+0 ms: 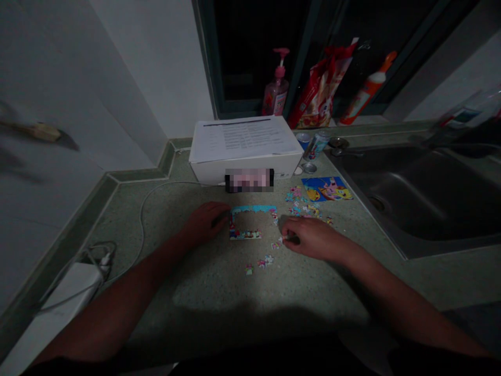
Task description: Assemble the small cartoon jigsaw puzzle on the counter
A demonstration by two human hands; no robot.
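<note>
A partly assembled jigsaw puzzle (250, 208) lies on the counter as a border with a bare middle. Its top and left sides are joined; the lower right corner has a gap. My left hand (206, 222) rests at the left edge, fingertips touching it, thumb and fingers apart. Just beyond the lower right corner, my right hand (307, 237) pinches a small puzzle piece (281, 240). Close below its fingertips is another loose piece (275, 245). More pieces (266, 261) lie nearer me, one of them green and pink (249, 269).
Loose pieces (303, 209) are heaped beside a cartoon picture card (327, 188). Behind stands a white box (211, 169) with a printed sheet on top. A sink (399, 250) is at right, cans (317, 146) behind, a power strip (72, 292) and cable at left.
</note>
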